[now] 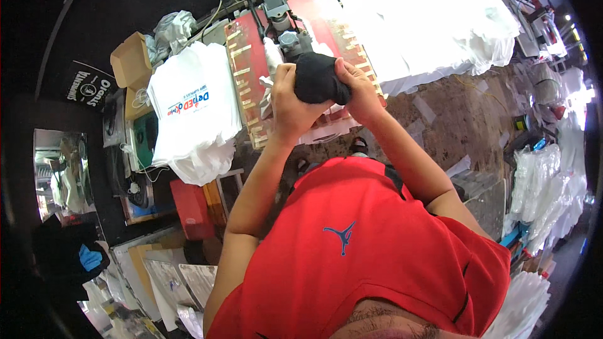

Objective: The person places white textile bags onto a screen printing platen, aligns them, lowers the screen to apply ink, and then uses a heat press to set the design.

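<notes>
Both hands hold a rounded black cloth piece shaped like a cap (319, 78), up in front of a press-like machine (271, 0). My left hand (290, 104) grips its left side, thumb near the lower edge. On the other side my right hand (361, 93) is closed on it, thumb on top near the upper right. Just beyond the cloth stands the machine's grey knob (289, 40). Under it lies a red board (240, 50) with strips of pale tape along its sides. The underside of the cloth and some fingertips are hidden.
Stacked white printed bags (195, 97) lie left of the board; a large pile of white bags (427, 31) lies right. An open cardboard box (132, 56) stands far left. A red case (191, 209) sits lower left. Clear-wrapped bundles (534, 182) line the right side.
</notes>
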Available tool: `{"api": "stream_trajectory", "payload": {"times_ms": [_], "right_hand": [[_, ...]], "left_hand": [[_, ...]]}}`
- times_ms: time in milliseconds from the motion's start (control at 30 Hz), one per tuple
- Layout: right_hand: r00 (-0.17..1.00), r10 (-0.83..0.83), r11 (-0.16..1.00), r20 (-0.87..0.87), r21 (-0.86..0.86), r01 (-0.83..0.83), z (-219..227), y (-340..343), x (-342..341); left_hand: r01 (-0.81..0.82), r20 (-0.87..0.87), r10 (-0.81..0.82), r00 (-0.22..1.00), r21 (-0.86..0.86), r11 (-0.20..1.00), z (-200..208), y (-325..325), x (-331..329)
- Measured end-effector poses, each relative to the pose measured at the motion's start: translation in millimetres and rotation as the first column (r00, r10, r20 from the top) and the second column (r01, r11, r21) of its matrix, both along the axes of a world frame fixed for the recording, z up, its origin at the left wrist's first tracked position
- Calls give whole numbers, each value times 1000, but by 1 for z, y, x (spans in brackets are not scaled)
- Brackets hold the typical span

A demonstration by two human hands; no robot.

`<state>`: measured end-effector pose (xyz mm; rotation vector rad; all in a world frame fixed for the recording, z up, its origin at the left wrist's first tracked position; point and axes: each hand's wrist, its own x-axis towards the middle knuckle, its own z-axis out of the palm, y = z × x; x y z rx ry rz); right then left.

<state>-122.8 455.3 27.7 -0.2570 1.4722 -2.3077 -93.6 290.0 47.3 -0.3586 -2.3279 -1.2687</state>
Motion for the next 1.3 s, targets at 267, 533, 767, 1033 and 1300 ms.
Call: {"api": "stream_trajectory", "payload": {"times_ms": [267,533,767,1033,1300], "right_hand": [[981,-167,967,98,-179,182,-20,-25,3],[874,289,853,390,-520,-50,-13,-4,-6],[880,-75,959,470,-209,193,-35,-2,-14],[924,-354,907,-141,189,376,-62,-13,-34],[945,-288,853,-157,405,328,-74,-19,-38]], "left_hand": [[-78,-47,81,996,54,995,-28,10,-1],[-158,-92,145,985,-146,977,-33,20,6],[-2,47,12,999,-206,979,-64,26,8],[171,252,-201,947,137,976,-36,1,6],[69,100,-66,993,-27,997,-44,-1,3]]}}
